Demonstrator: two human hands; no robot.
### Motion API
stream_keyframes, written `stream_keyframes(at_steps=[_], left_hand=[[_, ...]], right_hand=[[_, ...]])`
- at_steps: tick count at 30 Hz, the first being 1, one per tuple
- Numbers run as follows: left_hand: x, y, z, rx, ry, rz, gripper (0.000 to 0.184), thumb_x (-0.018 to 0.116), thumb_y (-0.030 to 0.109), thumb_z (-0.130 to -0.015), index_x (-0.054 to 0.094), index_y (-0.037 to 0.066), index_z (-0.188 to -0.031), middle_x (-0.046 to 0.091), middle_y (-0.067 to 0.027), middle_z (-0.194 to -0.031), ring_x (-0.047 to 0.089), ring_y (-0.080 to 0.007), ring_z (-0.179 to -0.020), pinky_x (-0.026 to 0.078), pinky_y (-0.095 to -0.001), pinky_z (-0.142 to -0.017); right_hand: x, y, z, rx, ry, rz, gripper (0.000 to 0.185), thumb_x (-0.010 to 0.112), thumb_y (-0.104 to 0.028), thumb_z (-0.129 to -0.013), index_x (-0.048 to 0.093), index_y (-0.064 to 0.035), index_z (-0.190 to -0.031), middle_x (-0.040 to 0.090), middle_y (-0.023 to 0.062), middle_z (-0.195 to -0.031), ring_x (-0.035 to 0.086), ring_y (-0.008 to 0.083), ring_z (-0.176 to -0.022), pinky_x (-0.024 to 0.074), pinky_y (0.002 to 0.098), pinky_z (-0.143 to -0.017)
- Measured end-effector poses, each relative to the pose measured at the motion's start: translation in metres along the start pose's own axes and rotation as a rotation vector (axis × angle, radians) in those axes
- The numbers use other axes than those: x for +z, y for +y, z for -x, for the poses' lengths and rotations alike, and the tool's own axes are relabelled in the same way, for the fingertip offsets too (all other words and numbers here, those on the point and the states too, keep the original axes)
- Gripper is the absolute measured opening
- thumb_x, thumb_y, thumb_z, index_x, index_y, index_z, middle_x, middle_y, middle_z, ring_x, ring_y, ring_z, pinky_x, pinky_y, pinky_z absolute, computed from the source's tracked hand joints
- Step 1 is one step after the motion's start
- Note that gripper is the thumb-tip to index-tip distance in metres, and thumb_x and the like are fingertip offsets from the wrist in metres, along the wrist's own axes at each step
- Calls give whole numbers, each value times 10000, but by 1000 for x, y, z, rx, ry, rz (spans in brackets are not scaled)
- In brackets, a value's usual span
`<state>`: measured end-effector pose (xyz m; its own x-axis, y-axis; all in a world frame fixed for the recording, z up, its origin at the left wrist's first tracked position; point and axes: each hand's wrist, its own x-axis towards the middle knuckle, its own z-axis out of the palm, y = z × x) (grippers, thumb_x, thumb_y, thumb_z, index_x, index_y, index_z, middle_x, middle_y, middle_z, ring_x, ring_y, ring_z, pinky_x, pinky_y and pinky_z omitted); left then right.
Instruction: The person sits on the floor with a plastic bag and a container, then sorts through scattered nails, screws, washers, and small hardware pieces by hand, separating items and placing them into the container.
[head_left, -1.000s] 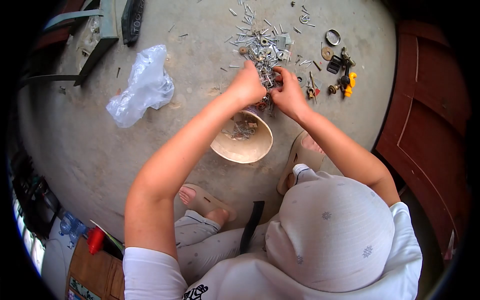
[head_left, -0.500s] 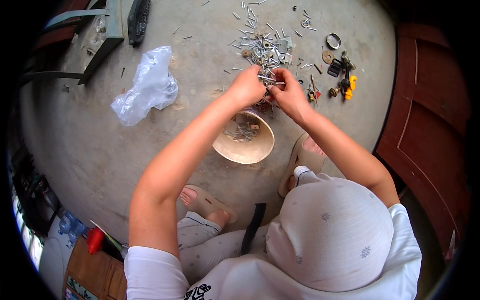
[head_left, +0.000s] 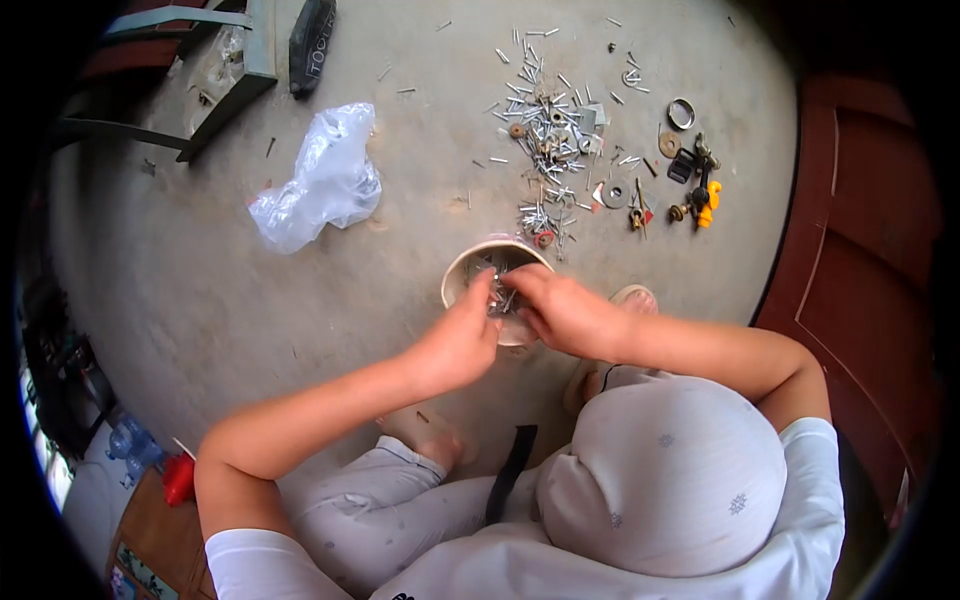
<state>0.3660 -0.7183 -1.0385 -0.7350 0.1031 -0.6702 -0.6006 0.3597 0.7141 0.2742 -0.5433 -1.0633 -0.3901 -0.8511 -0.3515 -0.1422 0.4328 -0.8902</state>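
A cream-coloured bucket (head_left: 448, 287) stands on the floor in front of me, with loose metal screws (head_left: 503, 297) inside. My left hand (head_left: 462, 335) reaches over its left side, with the fingers closed and bits of metal at the tips. From the right, my right hand (head_left: 572, 312) curls over the rim. Its fingertips are bent down among the screws, and what they pinch, if anything, is hidden. Beyond the bucket lies a spread pile of screws, nails and washers (head_left: 552, 140), neither hand touching it.
A crumpled clear plastic bag (head_left: 325, 180) lies on the left. At right are a metal ring (head_left: 681, 114), a black buckle (head_left: 682, 165) and a yellow fitting (head_left: 709, 204). A metal frame (head_left: 230, 110) and a black tool bag (head_left: 312, 48) stand at upper left, dark red panels (head_left: 860, 220) at right.
Both hands have moved from the near end of the screw pile back toward me and are now over the bucket. The pile's near end is uncovered, and the view has shifted slightly.
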Motion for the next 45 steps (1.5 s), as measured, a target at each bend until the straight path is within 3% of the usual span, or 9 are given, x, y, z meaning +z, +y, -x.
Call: stream_keyframes(at_steps=[6,11,14,17,24,27,33,38,45], left_hand=[[-64,34,-12,26,-35,-361,622,573,173,-870,304,23,-1410,419,-296,-1325,458,-404,-1202,360,-447,-1028],[-158,-46,-74,133,721,-1317,642,710,162,-731,440,59,-1304,431,-234,-1319,411,-394,-1227,306,-495,-1050],[-193,-65,-60,-229,404,-1083,360,588,89,-771,551,48,-1127,629,-177,-1064,600,-339,-989,427,-457,-904],[-199,-76,-18,-25,480,-1006,182,569,84,-763,586,41,-939,668,-130,-922,623,-334,-905,461,-453,-810],[-200,-29,13,-259,257,-810,231,620,200,-801,600,-1,-913,641,-168,-930,603,-340,-932,479,-424,-797],[-202,-38,-33,16,528,-789,239,634,204,-820,593,2,-941,629,-160,-919,580,-350,-972,467,-420,-831],[-204,-98,-130,-69,840,-745,207,604,127,-838,550,14,-1003,599,-201,-984,577,-390,-974,461,-455,-842],[-161,-77,-128,180,597,-483,195,557,129,-865,542,11,-1019,592,-233,-975,574,-401,-957,466,-467,-844],[-256,-115,-129,-186,1167,-630,311,602,175,-846,544,-3,-1094,580,-232,-1101,565,-378,-1014,454,-430,-878]], right_hand=[[-45,-16,-20,13,45,78,231,582,-32,-857,622,-34,-1085,672,157,-922,671,288,-834,536,364,-743],[-78,18,-56,63,329,125,194,572,-72,-837,638,-39,-1016,649,150,-977,643,331,-808,517,393,-739],[-91,32,-74,2,363,345,204,601,-75,-821,637,-62,-1022,629,124,-1007,617,304,-877,504,378,-789],[-89,59,-92,-210,435,611,222,619,-80,-799,634,-76,-1020,608,104,-1055,580,295,-971,486,385,-830],[-90,88,-108,-383,381,767,232,619,-72,-756,604,-71,-987,575,98,-1063,543,293,-1004,456,376,-846],[-95,92,-93,-268,339,713,202,630,-72,-751,595,-69,-949,570,108,-1029,539,302,-984,454,387,-833],[-122,86,-81,-141,585,533,116,623,-55,-807,598,-46,-920,573,110,-1012,551,322,-973,458,386,-843],[-149,105,-94,-42,686,423,136,590,-20,-822,602,-33,-957,587,114,-1008,582,301,-926,478,357,-803],[-157,111,-95,-30,830,477,179,584,-23,-819,615,-30,-995,594,126,-1041,579,296,-960,466,358,-848]])
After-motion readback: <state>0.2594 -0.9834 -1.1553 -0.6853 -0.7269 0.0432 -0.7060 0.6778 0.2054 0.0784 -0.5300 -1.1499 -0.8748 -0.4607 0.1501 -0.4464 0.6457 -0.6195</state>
